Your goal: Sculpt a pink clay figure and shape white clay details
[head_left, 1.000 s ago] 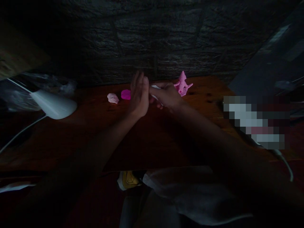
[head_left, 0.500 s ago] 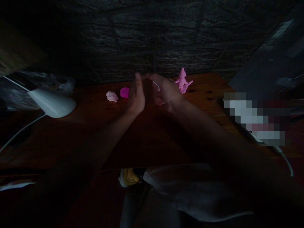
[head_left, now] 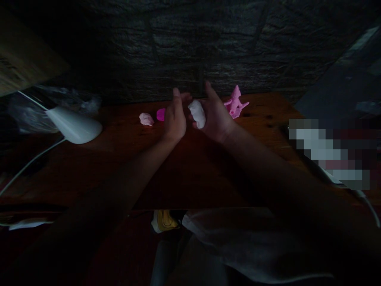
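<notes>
A white lump of modelling clay [head_left: 197, 114] rests against the palm and fingers of my right hand [head_left: 216, 115]; the thumb points up, away from it. My left hand [head_left: 176, 117] faces the lump from the left with its fingers stretched out, open, holding nothing I can see. Partly hidden behind my left hand lies a bright magenta piece of clay [head_left: 160, 114]. Further left on the wooden table [head_left: 125, 131] is a pale pink lump of clay [head_left: 146, 119]. Just beyond my right hand stands a pink clay figure [head_left: 236, 103] with a pointed top and thin limbs.
A white lamp base [head_left: 76, 126] with a cable stands at the left, before crumpled clear plastic [head_left: 32, 115]. A cardboard box [head_left: 26, 55] juts in above it. The dark brick-patterned wall [head_left: 190, 47] closes off the back. At the right lies a pixelated object [head_left: 330, 153].
My hands have parted a little, and the white lump now shows plainly in my right hand. My right thumb has lifted. The whole view has shifted slightly.
</notes>
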